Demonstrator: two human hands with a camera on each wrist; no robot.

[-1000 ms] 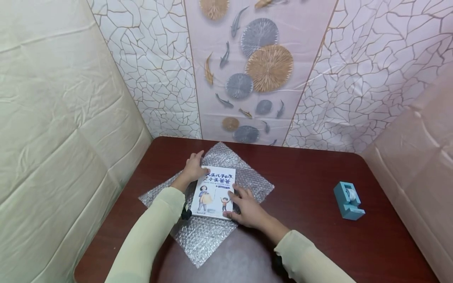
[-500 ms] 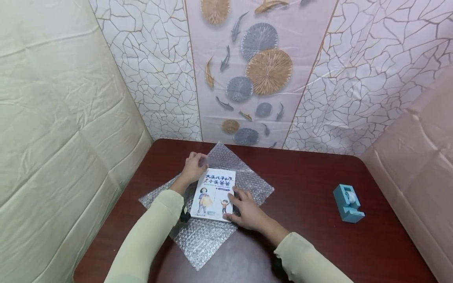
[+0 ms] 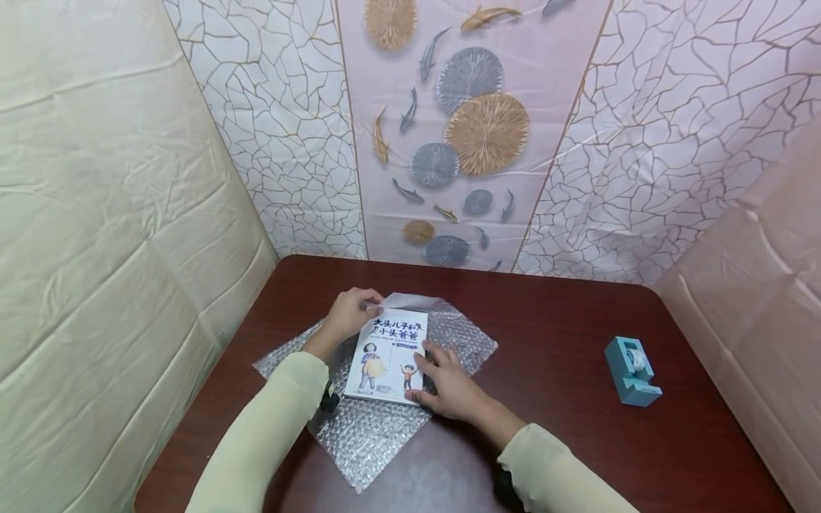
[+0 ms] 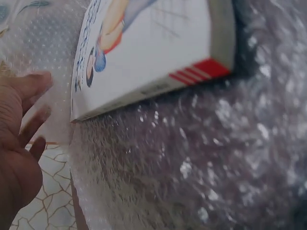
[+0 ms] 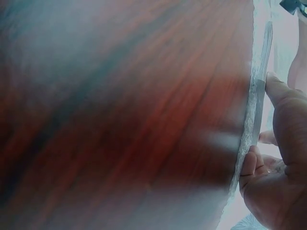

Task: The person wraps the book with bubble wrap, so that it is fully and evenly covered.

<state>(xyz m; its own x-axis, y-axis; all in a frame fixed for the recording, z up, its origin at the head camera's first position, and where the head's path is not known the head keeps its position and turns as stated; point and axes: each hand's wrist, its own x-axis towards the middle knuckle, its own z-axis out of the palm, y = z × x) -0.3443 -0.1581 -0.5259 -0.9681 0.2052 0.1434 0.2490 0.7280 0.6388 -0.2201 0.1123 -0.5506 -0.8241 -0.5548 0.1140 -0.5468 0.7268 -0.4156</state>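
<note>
A white picture book (image 3: pixel 388 356) lies face up on a diagonal sheet of bubble wrap (image 3: pixel 374 438). At the book's top left corner, my left hand (image 3: pixel 346 313) pinches the raised far corner of the wrap, which folds toward the book's top edge. In the left wrist view the left hand (image 4: pixel 19 139) has its fingers against the clear wrap beside the book (image 4: pixel 144 52). My right hand (image 3: pixel 454 385) rests with spread fingers on the book's lower right edge. The right wrist view shows the right hand (image 5: pixel 283 163) at the side of the book and wrap.
A teal tape dispenser (image 3: pixel 631 370) with a roll of tape stands on the right part of the dark red table (image 3: pixel 545 342). Quilted cream panels flank the table at left and right, and a patterned cloth hangs behind it.
My left hand has come off the book's top left area and taken the wrap's far corner, which is now folded down toward the book. The right hand stays nearly still.
</note>
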